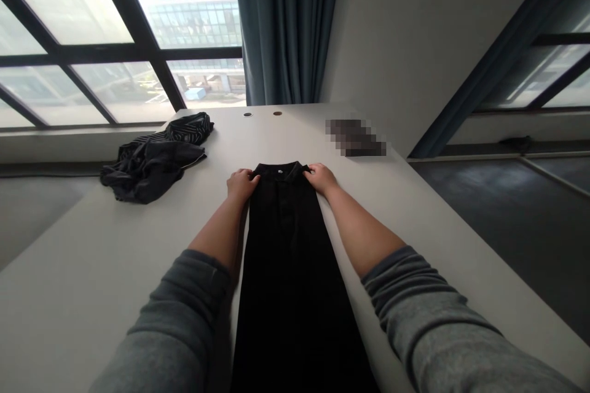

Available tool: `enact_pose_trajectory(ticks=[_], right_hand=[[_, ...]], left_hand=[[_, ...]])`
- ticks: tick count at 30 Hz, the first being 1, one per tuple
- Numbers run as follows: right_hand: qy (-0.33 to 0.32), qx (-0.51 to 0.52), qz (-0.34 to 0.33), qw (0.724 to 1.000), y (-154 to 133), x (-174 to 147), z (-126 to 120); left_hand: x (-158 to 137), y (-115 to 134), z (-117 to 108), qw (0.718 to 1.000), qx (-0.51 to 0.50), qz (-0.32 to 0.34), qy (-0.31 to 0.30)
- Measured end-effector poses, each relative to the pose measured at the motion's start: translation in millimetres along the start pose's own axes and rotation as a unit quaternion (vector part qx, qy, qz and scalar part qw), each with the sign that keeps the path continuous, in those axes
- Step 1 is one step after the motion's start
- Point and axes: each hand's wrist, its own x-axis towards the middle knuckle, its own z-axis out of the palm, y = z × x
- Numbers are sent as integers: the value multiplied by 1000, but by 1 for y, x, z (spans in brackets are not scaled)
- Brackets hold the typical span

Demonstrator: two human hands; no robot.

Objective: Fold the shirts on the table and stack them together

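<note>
A pair of black trousers [295,270] lies lengthwise on the white table, its waistband at the far end and the legs running toward me out of the bottom of the view. My left hand [242,184] grips the left corner of the waistband, thumb on top. At the right corner, my right hand [321,178] pinches the same waistband between thumb and fingers. A small pale label shows inside the back of the waist. Both forearms reach along either side of the trousers, with grey sleeves pushed up.
On the white table [138,282], a heap of dark clothes [152,163], partly striped, lies at the far left. A pixelated dark item [357,138] sits at the far right. Two round inserts are near the back edge. Beyond stand a blue curtain [288,24] and windows.
</note>
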Motion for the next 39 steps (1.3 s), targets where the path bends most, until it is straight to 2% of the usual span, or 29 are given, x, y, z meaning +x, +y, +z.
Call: enact_pose_trajectory(ticks=[3,5,8,10,13,14,19,23,25,27,30,33,37,39], right_hand=[[-2,108,8,994,2,2,0],[-2,200,14,980,2,2,-1],[-5,351,43,935,-2,-1,-1],[-14,423,61,904,-8,-3,-3],[-21,476,71,877,-17,-7,-7],[-27,490,69,869,-20,-9,-9],[-46,534,29,844,-28,-16,-20],[-38,538,8,842,-33,-21,-31],[-34,543,-1,839,-37,-26,-39],[-24,542,-15,840,-41,-33,-48],[-15,515,-37,856,-43,-50,-60],[-18,466,-60,883,-43,-73,-72],[-30,342,-111,933,-42,-107,-86],[-58,268,-155,949,-41,-122,-89]], left_hand=[[8,-2,3,999,-48,-6,-3],[10,-4,4,994,-112,-6,1],[7,-5,4,969,-246,3,15],[4,-3,3,936,-353,2,-1],[-1,1,0,872,-487,-3,-43],[-2,3,-1,860,-508,-1,-48],[-4,8,-14,851,-522,33,-42],[-7,10,-29,823,-560,57,-72],[-11,9,-38,821,-562,68,-72],[-19,8,-46,829,-548,84,-73],[-35,4,-59,841,-523,110,-87],[-55,-2,-73,861,-478,141,-99],[-85,-7,-91,907,-342,223,-104],[-99,-8,-96,917,-275,263,-115]])
